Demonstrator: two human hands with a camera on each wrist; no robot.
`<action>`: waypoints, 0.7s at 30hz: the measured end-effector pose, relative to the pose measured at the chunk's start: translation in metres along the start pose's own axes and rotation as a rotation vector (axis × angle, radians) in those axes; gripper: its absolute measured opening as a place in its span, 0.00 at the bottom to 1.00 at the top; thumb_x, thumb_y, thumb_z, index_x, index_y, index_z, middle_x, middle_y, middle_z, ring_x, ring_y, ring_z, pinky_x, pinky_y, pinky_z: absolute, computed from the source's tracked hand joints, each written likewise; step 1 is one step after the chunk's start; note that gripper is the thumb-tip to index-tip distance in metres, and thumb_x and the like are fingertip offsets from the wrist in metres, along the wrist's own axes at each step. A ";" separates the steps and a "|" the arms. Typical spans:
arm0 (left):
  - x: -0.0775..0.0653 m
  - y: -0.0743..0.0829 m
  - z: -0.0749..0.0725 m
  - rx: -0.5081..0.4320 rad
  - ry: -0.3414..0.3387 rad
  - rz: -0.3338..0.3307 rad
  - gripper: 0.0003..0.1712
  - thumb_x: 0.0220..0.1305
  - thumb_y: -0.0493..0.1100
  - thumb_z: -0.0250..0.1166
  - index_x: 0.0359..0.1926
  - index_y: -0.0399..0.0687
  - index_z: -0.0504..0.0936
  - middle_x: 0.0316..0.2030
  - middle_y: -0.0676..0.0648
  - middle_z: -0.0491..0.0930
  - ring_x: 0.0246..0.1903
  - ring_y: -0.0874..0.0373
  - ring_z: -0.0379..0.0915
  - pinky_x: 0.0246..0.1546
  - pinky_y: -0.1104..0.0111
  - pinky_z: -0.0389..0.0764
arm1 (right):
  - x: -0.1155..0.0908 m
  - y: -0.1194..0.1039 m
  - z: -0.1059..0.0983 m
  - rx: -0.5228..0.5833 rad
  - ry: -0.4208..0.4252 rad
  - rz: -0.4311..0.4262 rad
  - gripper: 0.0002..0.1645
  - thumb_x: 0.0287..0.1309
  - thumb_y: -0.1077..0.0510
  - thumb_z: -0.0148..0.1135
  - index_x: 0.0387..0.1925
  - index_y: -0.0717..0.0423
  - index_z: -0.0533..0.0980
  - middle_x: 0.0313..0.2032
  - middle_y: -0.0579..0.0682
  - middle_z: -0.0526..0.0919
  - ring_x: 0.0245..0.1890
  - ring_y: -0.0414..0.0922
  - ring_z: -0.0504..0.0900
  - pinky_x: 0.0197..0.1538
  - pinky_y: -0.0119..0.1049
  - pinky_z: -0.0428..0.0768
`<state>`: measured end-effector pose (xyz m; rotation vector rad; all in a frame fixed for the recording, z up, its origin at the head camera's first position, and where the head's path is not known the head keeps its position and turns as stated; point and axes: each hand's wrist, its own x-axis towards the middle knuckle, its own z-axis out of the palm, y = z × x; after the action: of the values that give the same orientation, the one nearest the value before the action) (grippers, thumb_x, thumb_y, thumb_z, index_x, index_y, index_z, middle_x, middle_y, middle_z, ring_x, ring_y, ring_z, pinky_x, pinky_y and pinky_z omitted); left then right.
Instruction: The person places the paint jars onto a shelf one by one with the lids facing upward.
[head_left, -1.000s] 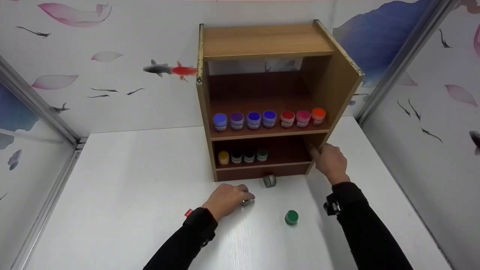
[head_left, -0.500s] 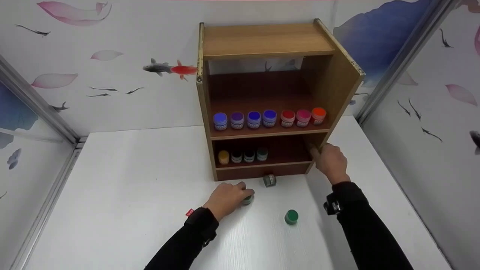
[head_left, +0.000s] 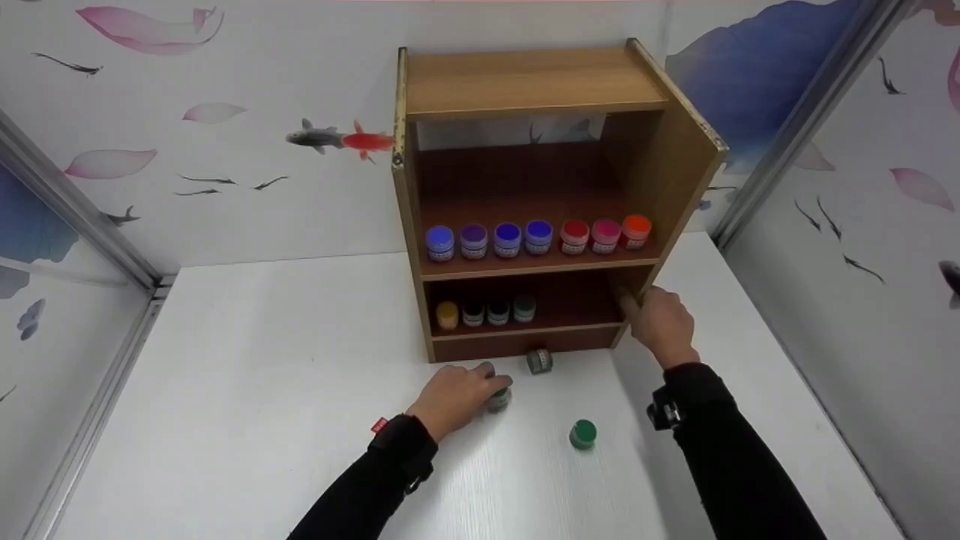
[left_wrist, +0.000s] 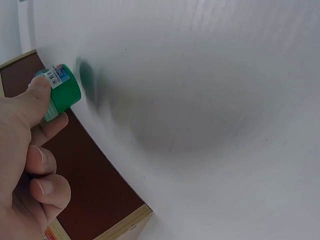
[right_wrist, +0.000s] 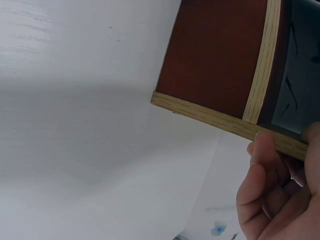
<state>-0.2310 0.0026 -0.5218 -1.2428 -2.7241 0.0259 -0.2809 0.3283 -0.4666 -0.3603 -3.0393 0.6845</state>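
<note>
My left hand [head_left: 454, 397] pinches a small paint jar [left_wrist: 64, 90] between thumb and finger. The jar has a green lid and a printed label, and is tilted just over the white table in the left wrist view. My right hand [head_left: 664, 322] grips the right side panel [right_wrist: 210, 120] of a wooden shelf unit [head_left: 536, 82], low down near its bottom shelf. A dark paint jar [head_left: 539, 361] lies on its side before the unit. Another green-lidded jar [head_left: 583, 435] is on the table to the right of my left hand.
Several blue, purple, red, pink and orange jars line the middle shelf [head_left: 536, 266]. On the lower shelf [head_left: 577, 327], a yellow jar [head_left: 447, 315] and dark jars [head_left: 498, 313] stand toward the left. Printed wall panels [head_left: 247, 45] enclose the white table [head_left: 285, 375].
More of the paint jar shows beneath my left fingers as it shifts slightly right and turns. My right hand keeps its grip on the side panel, and the shelf unit has not moved.
</note>
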 end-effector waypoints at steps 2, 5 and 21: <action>0.001 0.001 -0.002 -0.001 0.014 0.008 0.20 0.62 0.47 0.68 0.56 0.63 0.79 0.43 0.53 0.84 0.28 0.60 0.81 0.31 0.70 0.81 | 0.000 0.000 0.000 0.001 -0.001 0.001 0.35 0.71 0.40 0.42 0.51 0.70 0.76 0.32 0.61 0.85 0.26 0.49 0.80 0.23 0.34 0.70; 0.002 0.002 -0.004 -0.002 0.041 0.017 0.19 0.64 0.48 0.66 0.56 0.63 0.79 0.43 0.53 0.84 0.26 0.61 0.79 0.30 0.71 0.81 | 0.000 0.001 0.000 0.012 -0.005 0.002 0.35 0.71 0.40 0.43 0.51 0.69 0.76 0.31 0.60 0.85 0.25 0.48 0.79 0.23 0.34 0.69; 0.011 0.004 -0.021 -0.178 -0.022 0.004 0.20 0.69 0.49 0.61 0.60 0.62 0.76 0.48 0.53 0.82 0.27 0.63 0.73 0.32 0.73 0.79 | 0.001 0.000 0.001 0.001 0.012 -0.007 0.36 0.71 0.39 0.42 0.49 0.70 0.77 0.25 0.58 0.84 0.22 0.47 0.78 0.21 0.34 0.69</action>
<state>-0.2325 0.0128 -0.5002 -1.2999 -2.7942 -0.2083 -0.2816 0.3286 -0.4674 -0.3530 -3.0271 0.6806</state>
